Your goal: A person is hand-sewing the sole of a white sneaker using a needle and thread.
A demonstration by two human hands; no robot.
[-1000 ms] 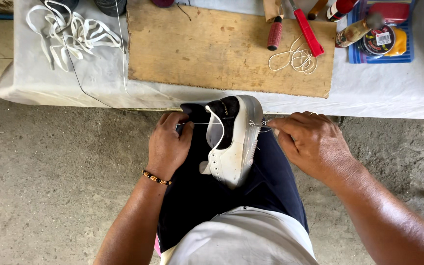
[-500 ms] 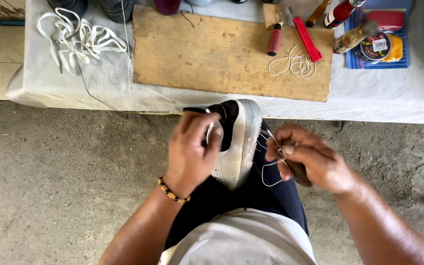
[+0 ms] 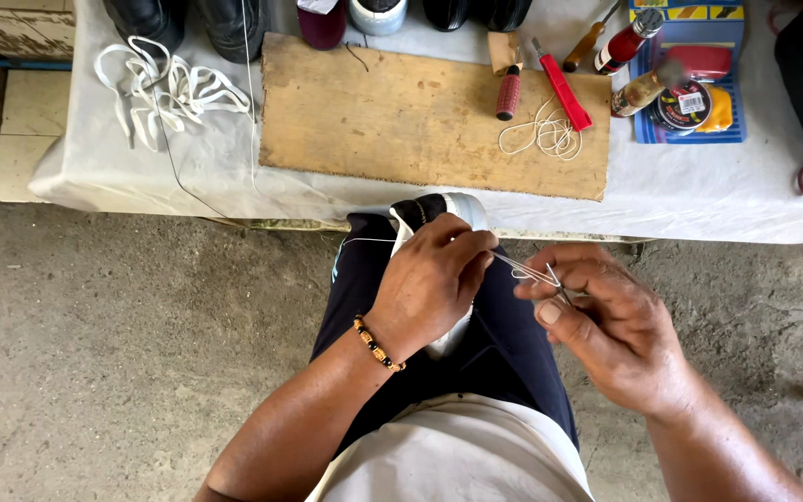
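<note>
Clamped over the white-soled shoe (image 3: 446, 216) on the lap, the left hand (image 3: 427, 286) pins it. Just right of that grip, taut thread (image 3: 524, 270) runs to the right hand (image 3: 606, 325), pinched shut on a thin needle (image 3: 558, 284).

Left hand (image 3: 434, 284) gripping shoe (image 3: 453, 212), right hand (image 3: 606, 325) pinching thread (image 3: 524, 270)

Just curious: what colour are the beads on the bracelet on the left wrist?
Amber-orange and black beads on the bracelet, clearest in the head view.
</note>
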